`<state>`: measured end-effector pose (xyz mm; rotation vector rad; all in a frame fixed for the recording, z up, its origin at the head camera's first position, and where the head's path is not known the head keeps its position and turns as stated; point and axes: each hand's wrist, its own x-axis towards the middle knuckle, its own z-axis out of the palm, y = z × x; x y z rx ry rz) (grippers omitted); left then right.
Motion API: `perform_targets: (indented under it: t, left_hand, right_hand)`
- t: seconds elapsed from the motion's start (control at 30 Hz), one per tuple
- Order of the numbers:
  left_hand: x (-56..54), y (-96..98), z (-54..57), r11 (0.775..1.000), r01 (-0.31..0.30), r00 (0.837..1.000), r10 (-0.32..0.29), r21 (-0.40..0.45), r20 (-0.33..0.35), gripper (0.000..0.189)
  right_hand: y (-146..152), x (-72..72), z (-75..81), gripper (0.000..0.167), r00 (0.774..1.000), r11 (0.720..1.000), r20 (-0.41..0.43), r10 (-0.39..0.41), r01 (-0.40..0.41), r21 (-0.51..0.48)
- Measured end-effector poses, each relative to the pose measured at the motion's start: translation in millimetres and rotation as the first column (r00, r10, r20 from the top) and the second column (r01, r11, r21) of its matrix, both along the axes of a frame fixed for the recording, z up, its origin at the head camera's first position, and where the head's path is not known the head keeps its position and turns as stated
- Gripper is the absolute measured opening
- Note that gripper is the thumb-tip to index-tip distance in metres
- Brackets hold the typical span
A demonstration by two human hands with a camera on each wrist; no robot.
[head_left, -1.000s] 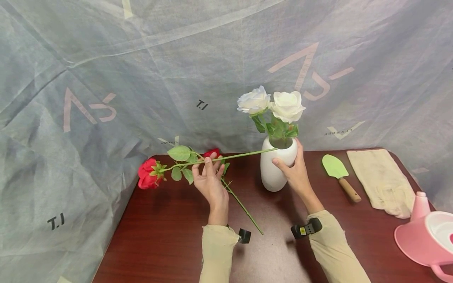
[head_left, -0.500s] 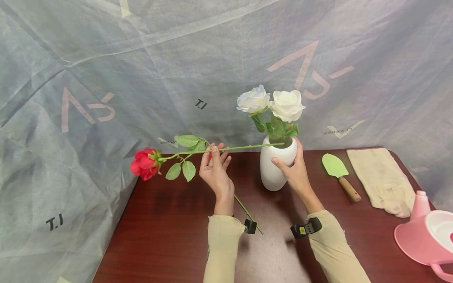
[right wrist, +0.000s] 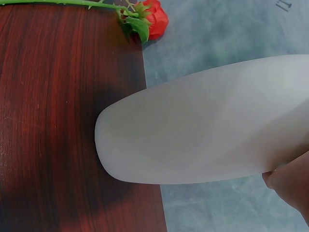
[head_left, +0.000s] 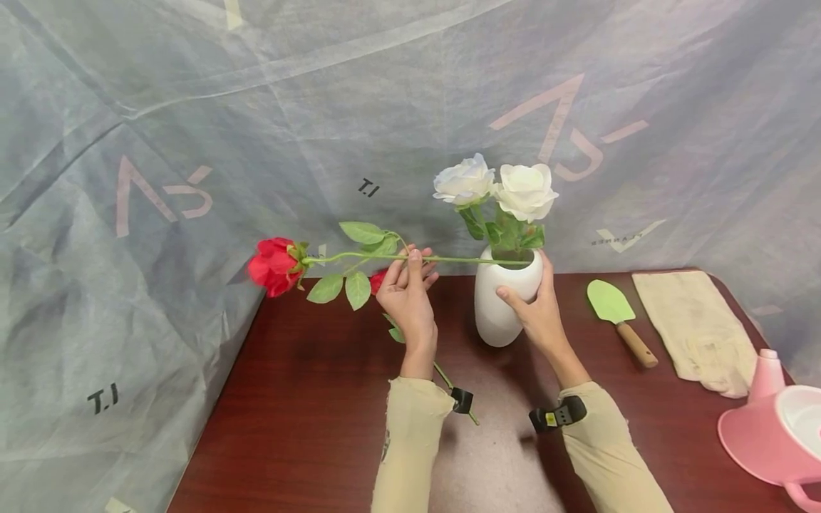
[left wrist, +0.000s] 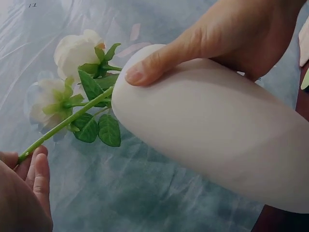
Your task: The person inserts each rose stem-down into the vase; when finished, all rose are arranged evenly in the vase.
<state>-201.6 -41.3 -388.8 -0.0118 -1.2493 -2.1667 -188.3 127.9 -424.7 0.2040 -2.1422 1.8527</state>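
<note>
Right of both grips, a small trowel with a pale-green blade and round wooden handle (head_left: 620,323) lies beside a flat cream fabric piece (head_left: 699,328). Farther right and lower, a pink watering can with a white top (head_left: 753,436) stands on the dark red-brown wood-grain table (head_left: 301,434). Behind both grips hangs a creased grey-blue printed sheet (head_left: 359,107).

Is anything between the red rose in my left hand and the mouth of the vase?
Nothing visible blocks the red rose: in the head view, its stem ends over the opening of the white vase. The two pale roses standing in that opening, with their green leaves, may crowd it slightly.
</note>
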Motion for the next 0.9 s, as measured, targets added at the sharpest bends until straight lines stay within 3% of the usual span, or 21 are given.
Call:
perform_targets:
  t: [0.27, 0.5, 0.9]
  left_hand:
    - [-1.3, 7.5, 7.8, 0.998, 0.003, 1.0, -0.003, -0.063, 0.003, 0.019]
    - [13.9, 12.0, 35.8, 0.99, -0.003, 1.0, 0.0, -0.143, -0.024, 0.017]
    - [9.1, 13.5, 41.4, 0.975, 0.031, 0.998, -0.043, -0.219, -0.05, 0.017]
  right_hand:
    - [0, 0.1, 1.0, 0.087, 1.0, 1.0, 0.001, 0.002, -0.002, -0.017]
    - [-2, -0.2, 1.1, 0.087, 1.0, 1.0, -0.004, 0.002, -0.002, -0.024]
    - [-2, 1.0, 0.1, 0.087, 1.0, 1.0, -0.006, -0.014, 0.014, -0.013]
